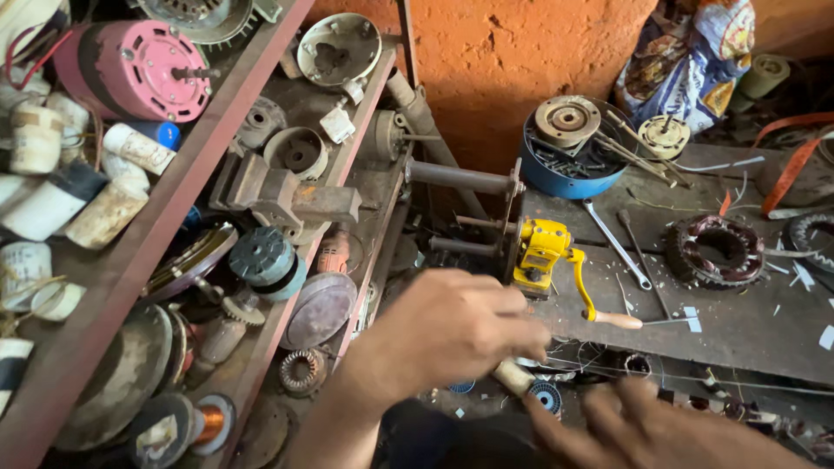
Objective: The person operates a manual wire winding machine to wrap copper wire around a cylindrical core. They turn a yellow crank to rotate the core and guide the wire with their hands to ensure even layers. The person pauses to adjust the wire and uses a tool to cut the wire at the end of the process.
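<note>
While the left hand (452,326) curls its fingers around a pale cylindrical handle (512,377) below the yellow hand-crank winder (543,252), the right hand (643,426) hangs blurred just beside it, fingers loosely spread, low before the workbench (747,326). A wound stator (714,250) lies there.

Left hand (447,334) curled in a grip; right hand (643,426) (blurred) spread.

We see a dusty workbench (747,326) carrying a stator ring (714,250) and a spanner (617,245). A yellow hand-crank winder (543,252) sits at its edge.
</note>
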